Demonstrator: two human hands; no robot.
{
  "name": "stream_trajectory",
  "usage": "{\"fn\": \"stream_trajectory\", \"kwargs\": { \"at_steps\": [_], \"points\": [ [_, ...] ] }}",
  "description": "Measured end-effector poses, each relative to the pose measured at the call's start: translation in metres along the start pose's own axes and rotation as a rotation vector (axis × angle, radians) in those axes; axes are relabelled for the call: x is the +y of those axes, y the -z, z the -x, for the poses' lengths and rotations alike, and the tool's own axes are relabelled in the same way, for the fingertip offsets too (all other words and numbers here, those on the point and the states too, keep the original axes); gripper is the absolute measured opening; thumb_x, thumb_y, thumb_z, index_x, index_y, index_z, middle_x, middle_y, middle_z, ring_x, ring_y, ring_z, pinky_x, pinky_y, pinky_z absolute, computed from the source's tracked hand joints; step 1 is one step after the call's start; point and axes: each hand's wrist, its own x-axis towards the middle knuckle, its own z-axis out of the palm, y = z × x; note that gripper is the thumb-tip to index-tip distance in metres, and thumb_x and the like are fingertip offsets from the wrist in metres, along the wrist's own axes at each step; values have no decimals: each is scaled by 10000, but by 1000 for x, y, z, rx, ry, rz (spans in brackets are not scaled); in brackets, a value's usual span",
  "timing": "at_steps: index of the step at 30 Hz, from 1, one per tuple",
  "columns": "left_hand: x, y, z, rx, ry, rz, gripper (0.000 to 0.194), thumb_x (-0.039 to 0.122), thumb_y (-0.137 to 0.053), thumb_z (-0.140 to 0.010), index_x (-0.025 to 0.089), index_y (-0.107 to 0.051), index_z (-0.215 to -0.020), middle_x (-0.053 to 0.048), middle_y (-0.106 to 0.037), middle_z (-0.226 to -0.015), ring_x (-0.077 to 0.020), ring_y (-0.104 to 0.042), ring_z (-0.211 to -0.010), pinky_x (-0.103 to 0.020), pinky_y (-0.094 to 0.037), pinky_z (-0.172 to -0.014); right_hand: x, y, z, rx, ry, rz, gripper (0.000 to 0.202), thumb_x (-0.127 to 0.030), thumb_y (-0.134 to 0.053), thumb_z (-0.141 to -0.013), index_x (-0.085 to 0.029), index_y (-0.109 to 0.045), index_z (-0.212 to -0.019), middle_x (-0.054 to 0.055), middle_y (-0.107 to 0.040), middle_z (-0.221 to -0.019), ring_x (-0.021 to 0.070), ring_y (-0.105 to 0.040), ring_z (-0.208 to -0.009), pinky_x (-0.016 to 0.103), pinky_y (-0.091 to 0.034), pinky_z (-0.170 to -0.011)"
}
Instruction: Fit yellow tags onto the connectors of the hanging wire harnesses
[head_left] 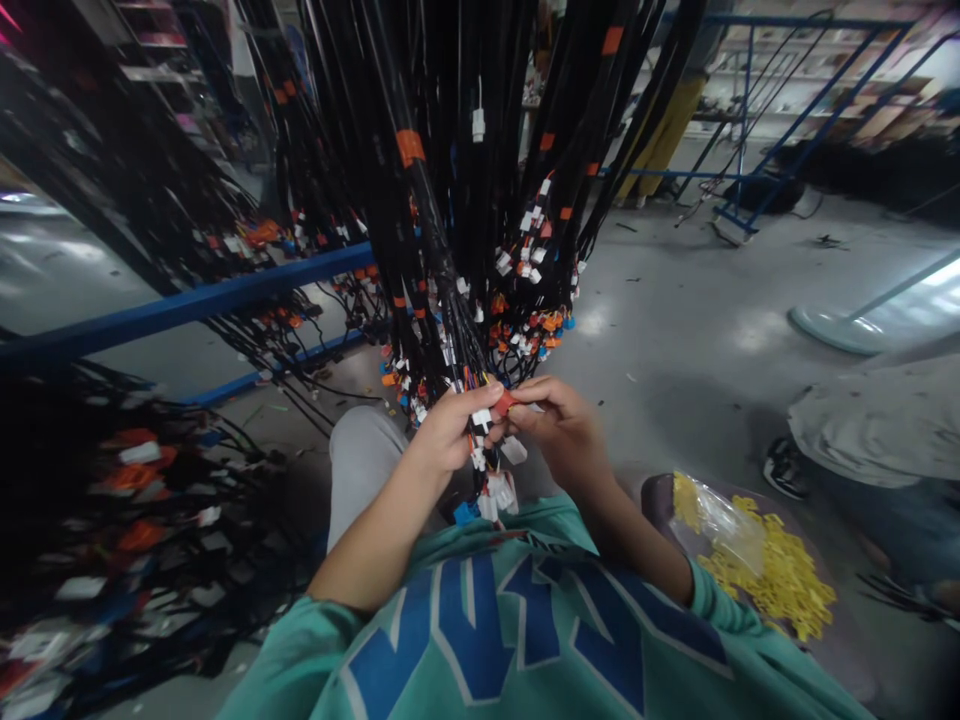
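A small red connector (505,402) is pinched between both hands at the middle of the view, at the lower end of a black wire bundle (442,265). My left hand (452,428) grips it from the left, thumb on top. From the right, my right hand (559,425) has thumb and fingers closed on it. White connectors (499,492) and a blue connector (466,513) dangle just below the hands, near the teal shirt. Behind, many more black bundles with orange tape hang down, ending in white, orange and blue connectors.
A blue rail (187,305) crosses at left, with piled harnesses (135,510) below it. Yellow plastic pieces (787,580) and a clear bag lie on a dark seat at lower right. Another person (885,430) is at the right edge. A blue frame (750,110) stands behind.
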Motion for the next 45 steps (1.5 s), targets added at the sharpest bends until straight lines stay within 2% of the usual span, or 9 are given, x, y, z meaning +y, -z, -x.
{"fn": "stream_trajectory", "kwargs": {
  "at_steps": [8,11,14,17,23,27,32,39,45],
  "points": [
    [-4,6,-4,-18,-58,-8,326,363,-717,-639,117,-533,-530,17,-509,-431,-69,-471,-343,-151,-331,-312,1,-7,-10,20,-62,-177,97,-246,-655,-728,-193,-577,-748,-29,-606,-676,114,-606,-520,266,-511,-501],
    [-9,16,-5,-115,-20,22,387,478,-683,-665,105,-590,-620,-27,-584,-521,-93,-537,-430,-169,-412,-377,5,-4,-15,26,-118,-253,127,-254,-653,-723,-184,-562,-777,-36,-629,-621,113,-594,-470,255,-486,-470],
    [-13,27,-5,-228,-8,46,511,561,-728,-560,100,-637,-760,-69,-654,-650,-148,-610,-545,-219,-482,-454,13,2,-18,106,-145,-259,166,-274,-674,-693,-174,-573,-779,-33,-639,-607,94,-580,-481,232,-472,-489],
    [-15,35,-4,-277,-43,31,593,498,-799,-476,110,-652,-900,-98,-695,-797,-198,-656,-686,-248,-516,-533,21,8,-21,193,-158,-262,187,-282,-696,-658,-172,-585,-762,-47,-613,-573,75,-546,-468,211,-456,-487],
    [-11,42,-3,-196,-113,-118,526,325,-787,-573,103,-647,-1030,-145,-695,-1011,-247,-654,-918,-264,-527,-699,28,7,-21,205,-157,-266,187,-285,-697,-669,-170,-594,-775,-41,-615,-610,67,-534,-485,203,-458,-491],
    [-10,50,-4,-259,-60,-122,567,322,-778,-584,102,-630,-1085,-157,-684,-1060,-291,-630,-1002,-343,-515,-826,31,4,-19,200,-187,-238,212,-297,-705,-651,-172,-598,-785,-21,-633,-657,78,-538,-523,213,-455,-494],
    [-16,54,-7,-367,27,-12,671,390,-745,-602,92,-565,-1176,-195,-661,-1096,-325,-617,-1033,-394,-522,-809,32,4,-17,171,-209,-164,180,-304,-686,-644,-183,-599,-745,-32,-597,-596,86,-513,-506,226,-438,-496],
    [-25,49,-11,-382,69,111,701,436,-728,-584,81,-560,-1164,-209,-641,-1128,-359,-594,-1061,-452,-490,-854,45,14,-6,-22,-310,-18,260,-424,-605,-729,-178,-604,-812,-1,-607,-716,120,-540,-649,251,-442,-601],
    [-27,49,-17,-229,115,199,498,371,-553,-755,65,-555,-1148,-170,-683,-1019,-301,-631,-1008,-422,-496,-858,41,25,13,-324,-444,-165,447,-546,-587,-736,-169,-579,-975,20,-585,-835,130,-539,-692,252,-439,-587]
  ]
}}
